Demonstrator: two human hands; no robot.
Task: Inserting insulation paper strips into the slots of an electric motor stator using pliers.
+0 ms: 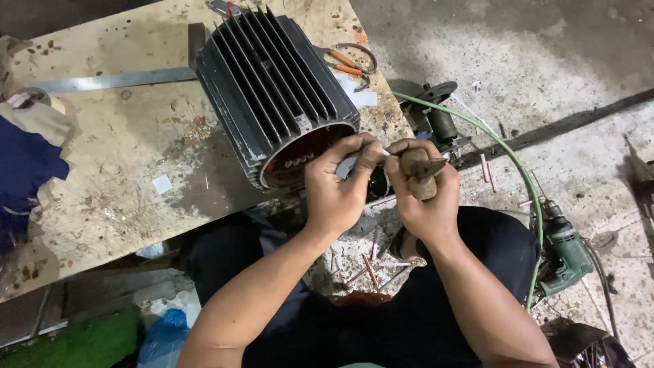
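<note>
- Head view: one black finned motor housing (276, 88) lies on its side on the table (122, 136), its open round end facing 5 o'clock, toward the person
- Two bare hands work at that open end: the left hand (337, 187) has its fingers pinched shut on a thin white strip (349, 165) at the rim
- The right hand (426, 197), just at 3 o'clock of the left, has its fingers wrapped tight round one wooden-handled tool (417, 172)
- One pair of orange-handled pliers (351, 67) lies at 2 o'clock of the housing; one flat metal bar (109, 80) runs off at 9 o'clock; one small white square of paper (162, 184) sits at 8 o'clock
- One green power drill (562, 242) rests on the floor at 4 o'clock, with one green cable (504, 146) curving up from it
- Several short copper-coloured pieces (371, 269) lie scattered between the person's knees
- The table is a worn, stained board; the floor (545, 61) is rough grey concrete
</note>
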